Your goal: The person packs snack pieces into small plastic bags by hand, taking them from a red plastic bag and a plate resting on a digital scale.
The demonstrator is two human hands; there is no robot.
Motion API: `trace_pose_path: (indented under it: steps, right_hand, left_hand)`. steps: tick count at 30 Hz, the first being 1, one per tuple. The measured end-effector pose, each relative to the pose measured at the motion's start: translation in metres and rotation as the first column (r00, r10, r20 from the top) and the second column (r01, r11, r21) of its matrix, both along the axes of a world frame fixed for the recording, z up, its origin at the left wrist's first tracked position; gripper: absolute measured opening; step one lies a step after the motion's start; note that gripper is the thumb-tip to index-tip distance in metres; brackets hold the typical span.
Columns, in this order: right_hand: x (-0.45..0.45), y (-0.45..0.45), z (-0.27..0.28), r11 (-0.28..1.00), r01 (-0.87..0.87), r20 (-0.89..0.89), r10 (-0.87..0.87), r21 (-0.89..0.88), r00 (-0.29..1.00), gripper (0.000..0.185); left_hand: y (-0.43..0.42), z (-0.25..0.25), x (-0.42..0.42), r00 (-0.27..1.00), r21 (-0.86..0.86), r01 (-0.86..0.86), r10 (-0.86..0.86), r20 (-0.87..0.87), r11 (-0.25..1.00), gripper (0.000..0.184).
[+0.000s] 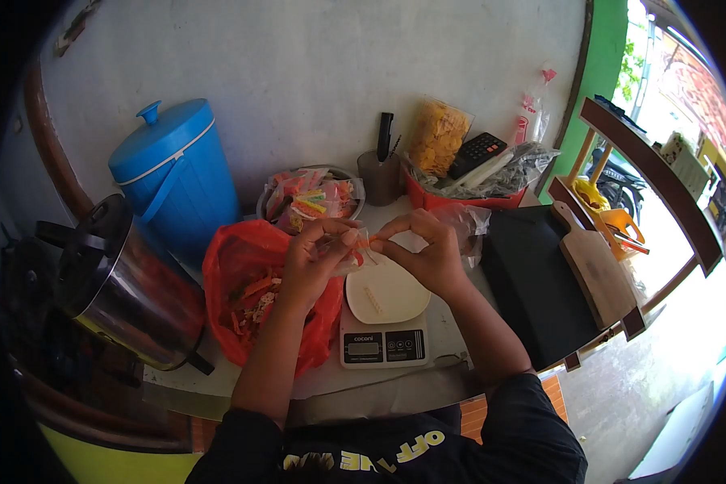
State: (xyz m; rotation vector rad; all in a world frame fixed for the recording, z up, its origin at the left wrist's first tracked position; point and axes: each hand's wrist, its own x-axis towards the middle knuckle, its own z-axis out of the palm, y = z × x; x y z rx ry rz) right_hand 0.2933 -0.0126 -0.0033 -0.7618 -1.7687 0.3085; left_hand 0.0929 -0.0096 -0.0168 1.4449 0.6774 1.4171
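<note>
My left hand (324,248) is closed in a pinch on a small clear plastic bag (361,255) with something reddish in it. Close against it, my right hand (426,248) pinches at the bag's mouth; a bit of orange (376,240) shows at the fingertips, too small to name. Below both hands is a white digital kitchen scale (384,360) bearing a cream-white plate (407,302). A short pale strip (372,300) lies on that plate. Left of the scale, beside my left forearm, a red plastic bag (222,266) stands open with orange and pale pieces inside.
Behind are a bowl of small colourful packets (319,198), a brown cup with a black-handled knife (381,169) and a red basket (468,200) holding chips and a calculator. A blue cooler (177,161) and metal pot (141,294) stand left; a wooden board (593,266) lies right.
</note>
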Motion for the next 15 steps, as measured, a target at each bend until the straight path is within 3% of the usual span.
trace_pose_path:
  steps: [5,8,11,15]
  right_hand:
    - [0.001,-0.003,0.003,0.997,0.049,0.034,-0.051,0.058,0.998,0.016]
    - [0.003,-0.005,0.003,0.997,-0.038,-0.022,0.036,-0.073,0.999,0.015]
    - [0.013,-0.005,0.008,0.951,-0.148,-0.086,0.129,-0.271,0.988,0.015]
    - [0.019,-0.007,0.014,0.960,-0.121,-0.043,0.114,-0.253,0.993,0.016]
  left_hand:
    - [0.011,-0.013,-0.003,0.997,0.144,-0.075,0.079,-0.022,0.987,0.011]
    - [0.002,-0.004,0.002,0.995,0.064,-0.098,0.097,0.017,0.993,0.010]
    - [0.004,-0.006,0.000,0.995,0.162,-0.094,0.088,0.040,0.982,0.010]
    - [0.005,-0.008,-0.001,0.990,0.277,-0.122,0.138,-0.038,0.953,0.012]
